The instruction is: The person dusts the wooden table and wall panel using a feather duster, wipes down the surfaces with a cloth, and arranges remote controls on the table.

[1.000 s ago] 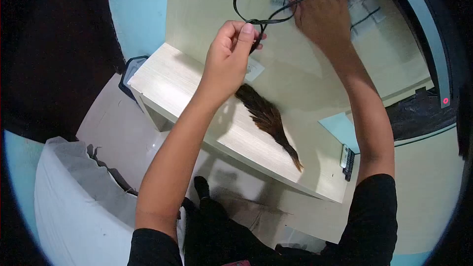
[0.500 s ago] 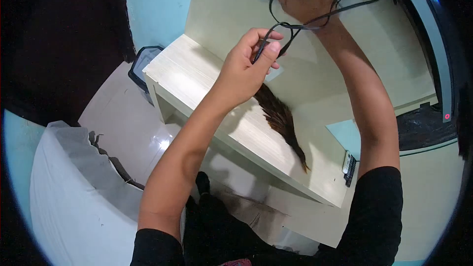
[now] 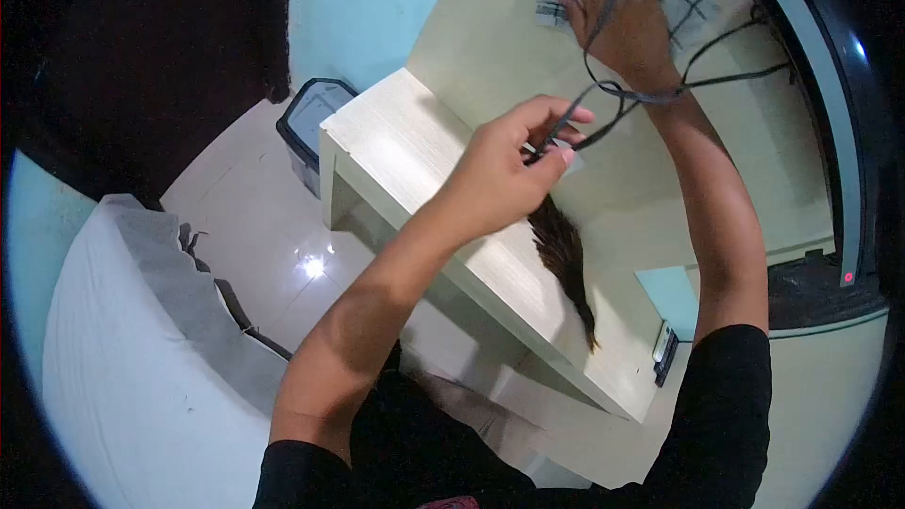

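Observation:
My left hand is closed around a looped black cable, which runs right toward the dark-framed screen. My right hand lies with fingers spread on a checked cloth, pressed against the pale upright panel. Part of the cable loop passes in front of that hand and its wrist. Beneath my left hand, a brown feather duster rests on the light wooden shelf; its upper end is hidden by the hand.
Remote controls lie at the shelf's right end. A bin stands on the floor beyond the shelf's left end. A white-covered bed or seat is at lower left. The dark-framed screen borders the right side.
The view has shifted, with more of the checked cloth now showing. My right hand's fingers are spread flatter on it. My left hand still holds the cable.

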The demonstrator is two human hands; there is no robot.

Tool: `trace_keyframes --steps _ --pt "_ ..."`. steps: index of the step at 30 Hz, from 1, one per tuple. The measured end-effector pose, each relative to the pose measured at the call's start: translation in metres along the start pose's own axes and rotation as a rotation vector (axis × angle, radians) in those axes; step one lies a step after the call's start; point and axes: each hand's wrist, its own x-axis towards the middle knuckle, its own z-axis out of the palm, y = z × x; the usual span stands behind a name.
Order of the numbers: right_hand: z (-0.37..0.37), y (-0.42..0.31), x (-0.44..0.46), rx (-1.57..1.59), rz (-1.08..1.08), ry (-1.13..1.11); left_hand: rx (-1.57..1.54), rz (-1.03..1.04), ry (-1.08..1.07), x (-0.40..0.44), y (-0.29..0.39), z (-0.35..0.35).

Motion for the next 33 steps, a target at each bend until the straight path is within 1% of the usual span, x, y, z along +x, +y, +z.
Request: trace_keyframes --steps 3,4,7,8,11,15,16,19,20,23,24,27,28,31,33 --pt "0.008 0.004 0.016 -0.235 0.141 0.099 -0.005 0.018 0.007 -0.002 0.005 0.003" --pt "0.013 0.002 0.029 -0.207 0.234 0.129 -0.01 0.002 0.009 -0.002 0.006 0.004" --pt "0.023 -0.013 0.047 -0.238 0.214 0.12 -0.019 0.003 0.032 -0.004 0.011 0.007" --pt "0.031 -0.017 0.047 -0.205 0.174 0.139 -0.034 0.01 0.037 -0.005 0.01 0.008" --pt "0.026 -0.011 0.039 -0.137 0.058 0.097 -0.069 0.015 0.05 -0.01 0.008 0.008" --pt "0.028 0.009 0.066 -0.13 0.272 0.355 -0.039 0.008 0.055 -0.008 0.013 0.009" --pt "0.03 0.007 0.074 -0.153 0.285 0.392 -0.03 0.003 0.057 -0.008 0.013 0.01" --pt "0.035 -0.003 0.087 -0.159 0.211 0.388 -0.028 0.007 0.057 -0.009 0.014 0.009" --pt "0.042 -0.006 0.085 -0.148 0.151 0.307 -0.034 0.026 0.067 -0.008 0.012 0.009" --pt "0.049 -0.017 0.07 -0.064 -0.003 0.243 -0.035 0.065 0.081 -0.008 0.01 0.009" --pt "0.044 -0.017 0.066 -0.052 -0.006 0.217 -0.03 0.075 0.081 -0.008 0.012 0.008" --pt "0.051 -0.027 0.07 -0.072 0.104 0.3 0.04 0.054 0.085 -0.006 0.014 0.006" --pt "0.05 -0.039 0.071 -0.149 0.173 0.257 0.08 0.042 0.083 -0.006 0.015 0.005" --pt "0.07 -0.072 0.059 -0.153 0.016 0.134 0.076 0.161 0.112 -0.006 0.007 0.007" --pt "0.089 -0.091 0.039 0.032 -0.071 0.144 0.139 0.146 0.117 -0.012 0.004 0.004"
